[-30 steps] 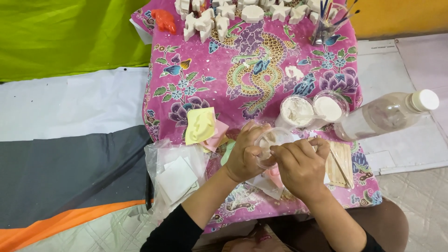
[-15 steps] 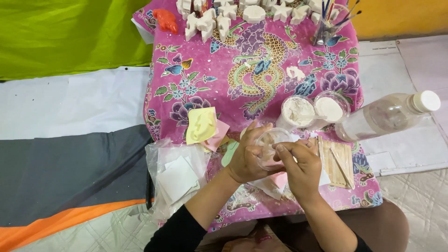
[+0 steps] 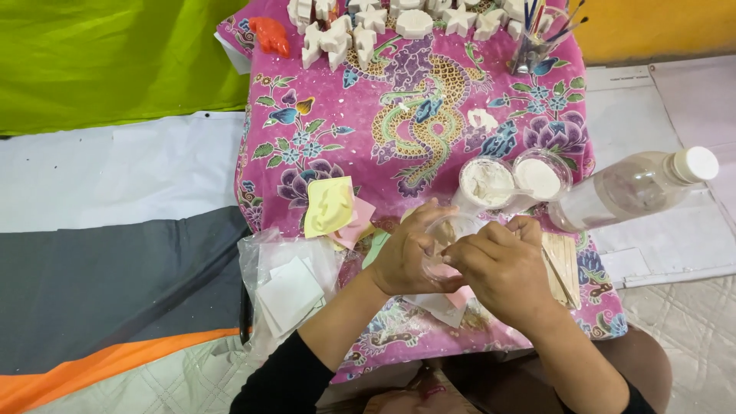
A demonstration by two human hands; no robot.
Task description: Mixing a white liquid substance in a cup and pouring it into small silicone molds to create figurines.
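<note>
We see the left hand (image 3: 405,257) curled around a small clear plastic cup (image 3: 443,234), gripping it from the side, while the right hand (image 3: 502,268) closes over the cup's near rim with its fingers (image 3: 479,247) bent against it; what lies inside the cup we cannot tell. The cup sits between the two hands, just above the near edge of a pink floral cloth (image 3: 399,130) that covers the work surface. Just beyond the hands stand two round tubs of white powder (image 3: 512,180), side by side, and a clear plastic bottle (image 3: 632,188) with a white cap lies tilted to their right. A bundle of wooden sticks (image 3: 563,261) rests beside the right hand. To the left lie a yellow mould (image 3: 328,207) and a clear bag of white squares (image 3: 287,291). White plaster shapes (image 3: 368,27) line the cloth's far edge.
</note>
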